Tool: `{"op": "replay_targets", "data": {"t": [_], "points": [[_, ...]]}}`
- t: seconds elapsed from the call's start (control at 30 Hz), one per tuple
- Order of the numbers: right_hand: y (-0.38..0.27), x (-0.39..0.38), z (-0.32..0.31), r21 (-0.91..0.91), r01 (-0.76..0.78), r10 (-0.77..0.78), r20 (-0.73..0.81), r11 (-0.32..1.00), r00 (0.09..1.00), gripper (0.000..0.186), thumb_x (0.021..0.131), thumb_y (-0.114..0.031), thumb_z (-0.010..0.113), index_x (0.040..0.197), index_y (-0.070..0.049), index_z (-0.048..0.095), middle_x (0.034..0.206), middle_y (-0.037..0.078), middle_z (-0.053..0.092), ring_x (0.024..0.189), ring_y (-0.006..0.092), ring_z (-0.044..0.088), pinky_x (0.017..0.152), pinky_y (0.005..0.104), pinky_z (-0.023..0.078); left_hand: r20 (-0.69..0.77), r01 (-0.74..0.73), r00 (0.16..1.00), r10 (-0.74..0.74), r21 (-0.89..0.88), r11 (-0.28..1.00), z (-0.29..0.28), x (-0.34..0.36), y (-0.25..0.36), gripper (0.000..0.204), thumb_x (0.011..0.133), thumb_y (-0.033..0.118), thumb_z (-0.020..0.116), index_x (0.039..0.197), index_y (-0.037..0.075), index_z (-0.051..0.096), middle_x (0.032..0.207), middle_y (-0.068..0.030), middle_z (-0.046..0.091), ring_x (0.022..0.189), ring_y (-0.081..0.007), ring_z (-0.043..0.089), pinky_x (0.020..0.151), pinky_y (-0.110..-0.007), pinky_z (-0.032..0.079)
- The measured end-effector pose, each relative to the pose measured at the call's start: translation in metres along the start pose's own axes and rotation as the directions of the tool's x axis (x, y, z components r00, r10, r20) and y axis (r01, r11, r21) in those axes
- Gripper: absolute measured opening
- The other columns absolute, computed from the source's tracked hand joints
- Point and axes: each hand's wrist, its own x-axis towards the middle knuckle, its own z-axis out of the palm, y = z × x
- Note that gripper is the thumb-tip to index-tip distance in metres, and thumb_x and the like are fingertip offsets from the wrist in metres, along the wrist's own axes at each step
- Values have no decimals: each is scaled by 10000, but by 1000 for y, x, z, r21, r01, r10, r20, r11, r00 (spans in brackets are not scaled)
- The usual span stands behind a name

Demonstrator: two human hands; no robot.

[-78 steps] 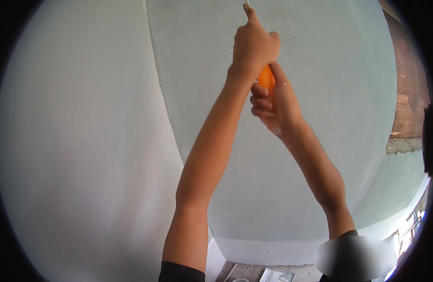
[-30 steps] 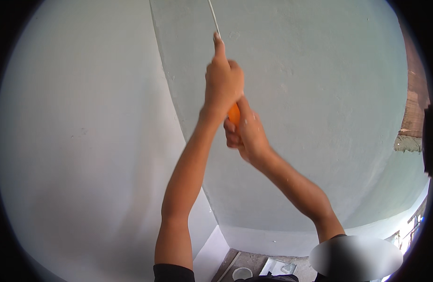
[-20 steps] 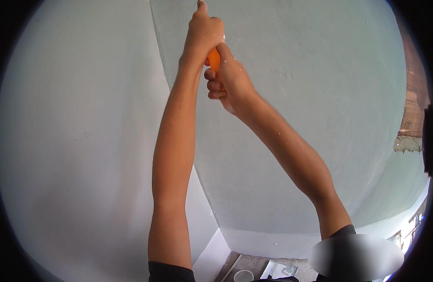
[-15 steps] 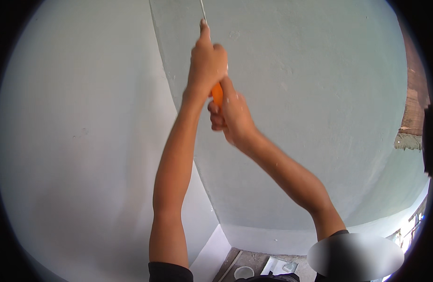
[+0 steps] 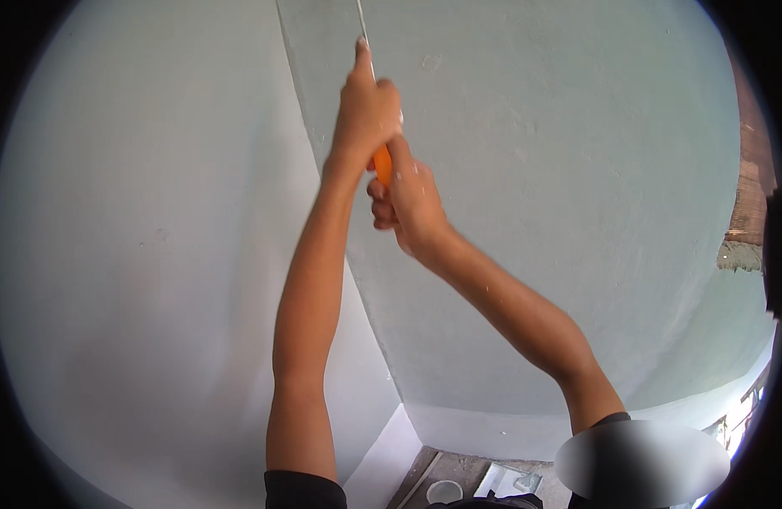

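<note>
Both my arms reach up in front of a grey-green wall (image 5: 561, 212). My left hand (image 5: 368, 110) is closed around the upper part of a long-handled tool, its index finger stretched up along a thin pale rod (image 5: 362, 19). Just below it, my right hand (image 5: 415, 199) is wrapped round the tool's orange handle (image 5: 382, 165), with the thumb pointing up against my left hand. The rod runs out past the top edge, so the tool's working end is hidden and its kind cannot be told. Pale specks dot my right hand and forearm.
A pale wall (image 5: 153, 212) meets the grey-green one at a slanting corner line on the left. On the floor below are a white tray (image 5: 498, 477), a round pale container (image 5: 444, 492) and a thin stick (image 5: 421, 479). Brown ribbed material (image 5: 751, 204) borders the right.
Both hands, still gripping the tool, have shifted slightly left across the view, while the walls and floor have slid a little to the right. The grip looks the same.
</note>
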Motion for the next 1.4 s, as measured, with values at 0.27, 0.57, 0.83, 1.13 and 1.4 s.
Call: {"op": "replay_targets", "data": {"t": [0.27, 0.57, 0.83, 1.13, 1.4], "points": [[-4, 5, 15, -38, -46, 45, -19, 998, 999, 496, 972, -561, 387, 836, -88, 451, 569, -25, 344, 451, 88, 252, 436, 271, 232, -11, 8, 1000, -8, -9, 1000, -21, 4, 7, 765, 801, 39, 417, 1522, -35, 171, 716, -167, 594, 539, -219, 576, 534, -351, 487], [21, -29, 8, -62, -117, 110, -108, 991, 988, 542, 979, -595, 366, 840, -84, 481, 558, -33, 342, 424, 84, 247, 401, 264, 199, 28, 49, 998, -49, 16, 999, -8, -41, -9, 729, 844, 27, 398, 1520, -46, 136, 782, -224, 638, 623, -254, 663, 623, -389, 544], [-18, 39, 52, -19, 96, -95, 57, 995, 994, 464, 961, -521, 396, 830, -79, 456, 584, -21, 354, 456, 102, 271, 440, 288, 249, -16, -78, 997, 78, 22, 997, -59, 45, 3, 824, 759, 39, 434, 1528, -33, 144, 703, -174, 596, 542, -216, 586, 557, -365, 504], [27, -28, 23, -85, -218, 210, -102, 972, 972, 491, 971, -535, 401, 803, -79, 471, 548, -29, 322, 429, 87, 238, 414, 282, 221, 62, 195, 980, -190, -85, 977, -21, -45, -16, 768, 831, 36, 391, 1549, 23, 122, 570, -44, 464, 473, -135, 469, 457, -307, 426], [-26, 25, 67, 37, 7, -8, 20, 999, 1000, 486, 954, -547, 423, 808, -84, 451, 572, -28, 335, 435, 88, 235, 419, 278, 214, -13, 21, 1000, -21, 4, 1000, -72, 46, 15, 769, 849, 41, 406, 1557, 54, 108, 597, -61, 487, 488, -134, 459, 448, -304, 419]]}}
